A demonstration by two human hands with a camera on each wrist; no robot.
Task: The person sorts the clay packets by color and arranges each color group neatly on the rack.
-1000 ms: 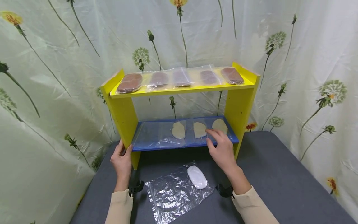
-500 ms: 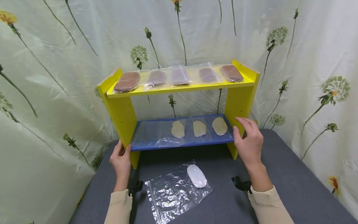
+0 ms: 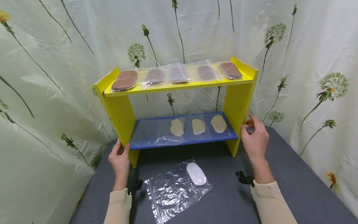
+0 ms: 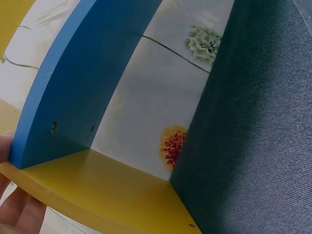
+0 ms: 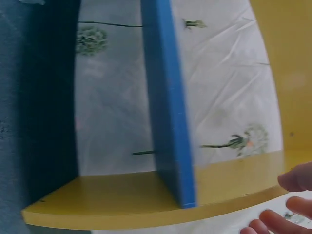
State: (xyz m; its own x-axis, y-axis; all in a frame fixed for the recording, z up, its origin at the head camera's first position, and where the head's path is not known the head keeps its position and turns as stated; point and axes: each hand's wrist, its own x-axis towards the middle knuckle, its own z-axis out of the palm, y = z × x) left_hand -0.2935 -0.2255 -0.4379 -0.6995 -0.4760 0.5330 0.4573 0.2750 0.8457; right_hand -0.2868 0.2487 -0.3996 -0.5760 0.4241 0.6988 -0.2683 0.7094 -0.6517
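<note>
A two-tier shelf unit with yellow side panels (image 3: 116,119), a yellow top shelf and a blue lower shelf (image 4: 107,53) stands on the dark table. My left hand (image 3: 119,159) grips the left panel at the blue shelf's height, thumb at the front and fingers around the outer side. Beside the right panel (image 5: 126,195), my right hand (image 3: 255,140) holds nothing; its thumb is right at the front edge, its fingers spread along the outside. Clear bags with pale, flat pieces (image 3: 198,127) lie on the blue shelf. Several bagged reddish-brown slabs (image 3: 126,80) line the top.
On the table (image 3: 223,193) in front of the unit lies a clear zip bag (image 3: 173,193) with a white oval piece (image 3: 196,174) at its far right corner. A curtain (image 3: 302,56) printed with dandelions hangs behind and at the sides.
My right hand has moved from over the pale pieces on the blue shelf rightward to the outside of the right panel. The left hand keeps its grip on the left panel.
</note>
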